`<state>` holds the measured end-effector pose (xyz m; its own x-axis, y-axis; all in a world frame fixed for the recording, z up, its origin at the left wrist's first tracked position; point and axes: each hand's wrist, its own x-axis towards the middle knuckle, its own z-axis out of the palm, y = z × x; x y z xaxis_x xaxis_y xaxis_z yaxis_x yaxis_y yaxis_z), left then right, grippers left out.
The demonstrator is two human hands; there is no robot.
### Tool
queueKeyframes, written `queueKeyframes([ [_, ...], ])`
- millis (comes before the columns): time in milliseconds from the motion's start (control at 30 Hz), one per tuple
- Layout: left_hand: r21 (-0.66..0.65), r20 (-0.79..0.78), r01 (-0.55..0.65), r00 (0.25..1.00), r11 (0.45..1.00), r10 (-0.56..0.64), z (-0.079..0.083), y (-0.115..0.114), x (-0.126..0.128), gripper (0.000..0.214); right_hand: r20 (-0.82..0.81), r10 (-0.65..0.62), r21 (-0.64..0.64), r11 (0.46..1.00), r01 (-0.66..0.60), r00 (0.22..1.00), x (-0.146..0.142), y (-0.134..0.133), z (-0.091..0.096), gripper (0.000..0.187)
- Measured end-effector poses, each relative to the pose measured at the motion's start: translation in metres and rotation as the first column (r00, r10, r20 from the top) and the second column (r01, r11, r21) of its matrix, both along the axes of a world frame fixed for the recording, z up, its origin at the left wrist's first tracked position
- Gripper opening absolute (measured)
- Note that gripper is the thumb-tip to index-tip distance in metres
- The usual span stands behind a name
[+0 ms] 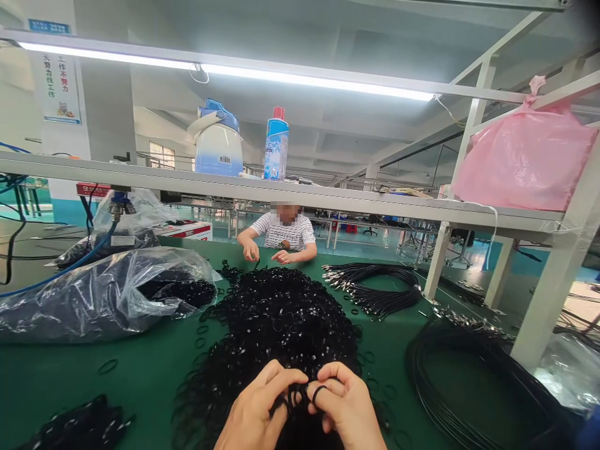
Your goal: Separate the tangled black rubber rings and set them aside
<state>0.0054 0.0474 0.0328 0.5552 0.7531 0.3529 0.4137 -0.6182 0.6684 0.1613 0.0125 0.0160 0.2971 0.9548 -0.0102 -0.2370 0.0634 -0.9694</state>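
- A poster (59, 87) on the pillar reads 工作不努力 in Chinese
- A blue spray can (276, 145) with a red cap stands on the white shelf (300, 197), its label too blurred to read
- A long ceiling light (225, 65) runs overhead, and a pink plastic bag (525, 159) hangs at right
- The green table (94, 369) carries coiled black cables (370, 287) with metal ends at its right side
- A heap of black rubber rings (276, 325) spreads from the table's middle to its near edge
- The left hand (255, 409) and right hand (344, 406) are curled, fingers pinching rings above the heap, one ring (319, 392) held up by the right hand
- A co-worker (285, 234) in a striped shirt sits beyond the table's far edge, both hands resting on it
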Motion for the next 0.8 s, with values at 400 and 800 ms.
queueKeyframes([
  [400, 0.459, -0.267, 0.076, 0.962, 0.885, 0.056, -0.001, -0.003, -0.004, 0.036, 0.026, 0.013, -0.032, 0.999, -0.012, 1.000, 0.000, 0.002, -0.007, 0.022],
  [800, -0.058, -0.046, 0.032, 0.998, 0.998, -0.035, 0.004, -0.003, 0.004, 0.026, 0.307, -0.315, 0.239, 0.939, 0.248, 0.898, -0.008, 0.004, -0.013, 0.015],
])
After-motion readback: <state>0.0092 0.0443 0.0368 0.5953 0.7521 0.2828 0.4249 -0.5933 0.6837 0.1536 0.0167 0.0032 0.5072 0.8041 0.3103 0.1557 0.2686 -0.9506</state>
